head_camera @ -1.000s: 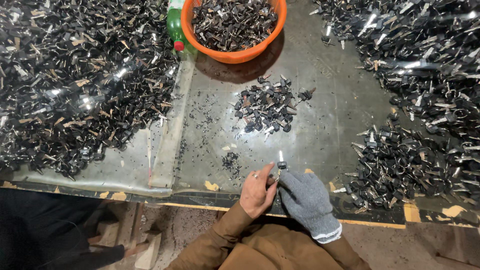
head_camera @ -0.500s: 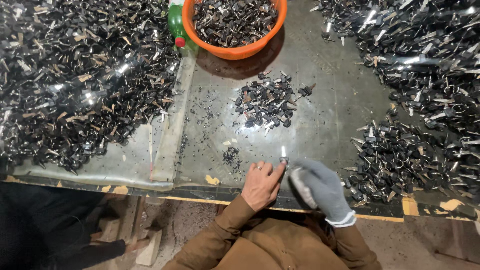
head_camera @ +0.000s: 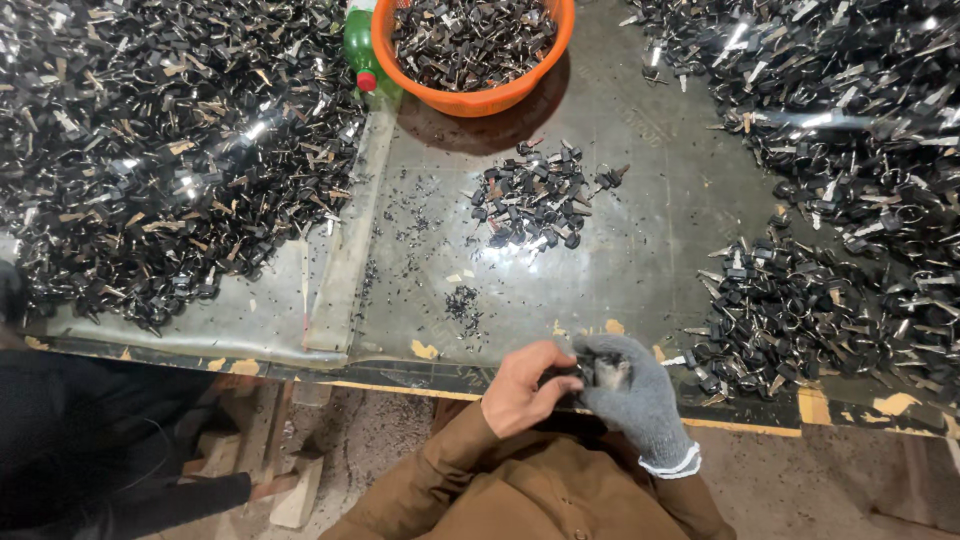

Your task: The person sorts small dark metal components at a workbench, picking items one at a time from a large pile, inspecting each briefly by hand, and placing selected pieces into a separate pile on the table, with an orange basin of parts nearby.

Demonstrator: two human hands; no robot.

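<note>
My bare left hand [head_camera: 520,388] and my right hand [head_camera: 628,392] in a grey knitted glove meet at the table's near edge, both closed around a small dark key-like part [head_camera: 592,374] held between them. The part is mostly hidden by the fingers. A small heap of black-headed keys [head_camera: 535,200] lies on the table beyond my hands. An orange basin [head_camera: 470,98] filled with the same parts stands at the far edge.
Big heaps of black-and-metal keys cover the left side [head_camera: 160,150] and the right side [head_camera: 850,180] of the table. A green bottle [head_camera: 360,45] lies beside the basin. Another person in dark clothing [head_camera: 90,450] sits at the lower left. Dark crumbs [head_camera: 462,300] dot the table.
My hands have drawn back toward my body to the table's edge and closed together. The shiny blade that stuck up between them no longer shows.
</note>
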